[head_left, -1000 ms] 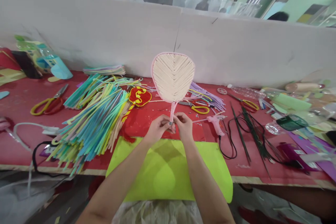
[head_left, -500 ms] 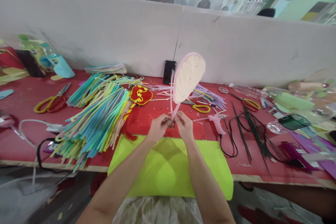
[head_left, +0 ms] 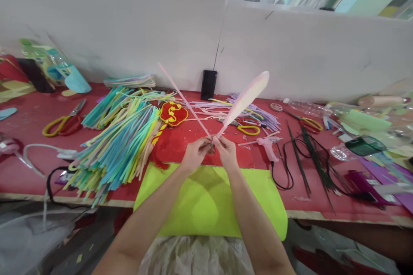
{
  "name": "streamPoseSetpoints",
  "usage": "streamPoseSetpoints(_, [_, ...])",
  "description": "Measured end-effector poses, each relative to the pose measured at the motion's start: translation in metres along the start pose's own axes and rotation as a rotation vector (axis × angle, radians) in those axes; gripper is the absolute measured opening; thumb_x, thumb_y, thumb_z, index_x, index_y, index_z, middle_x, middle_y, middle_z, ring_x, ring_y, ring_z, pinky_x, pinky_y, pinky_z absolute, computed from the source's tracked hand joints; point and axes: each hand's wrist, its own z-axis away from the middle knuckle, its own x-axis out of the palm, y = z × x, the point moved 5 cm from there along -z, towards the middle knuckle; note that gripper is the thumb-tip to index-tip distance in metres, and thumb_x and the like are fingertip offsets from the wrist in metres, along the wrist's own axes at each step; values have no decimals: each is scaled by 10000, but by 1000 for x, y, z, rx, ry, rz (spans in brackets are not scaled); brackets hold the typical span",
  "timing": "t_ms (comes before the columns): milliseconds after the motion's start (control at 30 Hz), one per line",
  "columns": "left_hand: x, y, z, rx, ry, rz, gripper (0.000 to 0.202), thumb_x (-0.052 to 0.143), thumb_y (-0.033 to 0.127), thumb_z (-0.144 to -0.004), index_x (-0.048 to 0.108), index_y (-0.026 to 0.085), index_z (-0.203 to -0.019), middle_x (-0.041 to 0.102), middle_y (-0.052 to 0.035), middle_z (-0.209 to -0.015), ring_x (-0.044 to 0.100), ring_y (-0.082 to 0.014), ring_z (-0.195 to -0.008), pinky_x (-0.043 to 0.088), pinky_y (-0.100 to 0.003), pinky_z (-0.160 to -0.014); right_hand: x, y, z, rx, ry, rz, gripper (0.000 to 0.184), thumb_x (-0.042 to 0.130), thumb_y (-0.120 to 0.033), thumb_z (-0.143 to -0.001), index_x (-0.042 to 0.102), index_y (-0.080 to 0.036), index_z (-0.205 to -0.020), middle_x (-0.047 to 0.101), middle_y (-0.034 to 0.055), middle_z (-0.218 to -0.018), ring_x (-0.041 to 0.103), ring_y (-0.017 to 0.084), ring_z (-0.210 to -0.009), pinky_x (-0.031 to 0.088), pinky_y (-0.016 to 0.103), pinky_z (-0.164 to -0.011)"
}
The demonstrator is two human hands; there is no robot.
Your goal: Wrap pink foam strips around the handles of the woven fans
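My right hand (head_left: 225,151) pinches the stem of a pink-rimmed, cream fan-shaped piece (head_left: 247,96), which leans up to the right and shows nearly edge-on. My left hand (head_left: 197,154) is closed on the lower end of a pink pipe cleaner (head_left: 184,101) that slants up to the left. The fingertips of both hands meet where the stem and the pipe cleaner come together; how the two join there is hidden. Beneath the hands lie a red sheet (head_left: 176,148) and a lime-green mat (head_left: 206,206).
Left are a heap of pastel pipe cleaners (head_left: 119,146), a red-and-yellow fan ornament (head_left: 174,114) and scissors (head_left: 66,121). Behind stand a phone (head_left: 209,84) and purple pipe cleaners (head_left: 263,114). On the right lie a pink glue gun (head_left: 268,149), its cord, and dark green stems (head_left: 314,159).
The fan-shaped piece has turned from face-on to nearly edge-on and tipped right. The pink pipe cleaner has swung away from it, out to the left.
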Motion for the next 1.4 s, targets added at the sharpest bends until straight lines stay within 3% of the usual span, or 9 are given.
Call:
streamPoseSetpoints(167, [4, -6, -2, -113, -19, 182, 231, 601, 328, -739, 530, 128, -829, 614, -6, -633, 610, -114, -555, 540, -265, -597, 2, 1, -1, 50, -45, -130, 278, 587, -443, -745, 654, -175, -777, 541, -14, -623, 410, 60, -423, 359, 217, -370])
streamPoseSetpoints(433, [9, -9, -2, -219, -97, 338, 357, 694, 396, -649, 509, 131, -801, 610, 2, -615, 605, -115, -527, 528, -255, -561, 6, 13, 0, 197, -156, -288, 317, 563, -446, -771, 648, -181, -921, 422, -70, -411, 378, 72, -323, 342, 214, -315])
streamPoseSetpoints(700, [8, -18, -4, -253, -95, 327, 393, 701, 399, -639, 518, 135, -863, 620, 1, -617, 617, -126, -549, 531, -277, -605, 4, 3, 0, 128, -164, -146, 347, 526, -467, -792, 629, -191, -976, 421, -65, -451, 379, 62, -354, 333, 200, -338])
streamPoseSetpoints(933, [7, -22, -5, -290, -78, 319, 407, 693, 357, -635, 537, 120, -927, 636, -10, -628, 639, -151, -582, 535, -290, -624, 2, 8, -2, 105, -111, -84, 367, 527, -500, -777, 632, -185, -933, 400, -64, -456, 340, 55, -352, 310, 197, -327])
streamPoseSetpoints(1133, [8, -20, -4, -300, -53, 347, 378, 709, 353, -609, 531, 124, -852, 636, -10, -632, 634, -147, -566, 530, -274, -587, 1, 5, -2, 89, -106, -79, 327, 543, -470, -773, 641, -185, -901, 512, -21, -609, 366, 42, -390, 311, 190, -330])
streamPoseSetpoints(1267, [8, -16, -3, -277, -62, 346, 368, 703, 355, -620, 523, 134, -852, 634, -7, -621, 632, -147, -558, 527, -275, -578, 0, -1, -2, 63, -100, -62, 263, 550, -435, -773, 658, -197, -800, 594, 23, -883, 395, 28, -422, 329, 202, -351])
streamPoseSetpoints(1400, [8, -14, -2, -258, -79, 346, 353, 706, 368, -621, 509, 144, -809, 636, -8, -620, 624, -141, -541, 524, -278, -572, -4, -1, -4, 46, -60, -69, 207, 594, -391, -750, 669, -225, -848, 604, 27, -971, 512, 80, -611, 427, 222, -523])
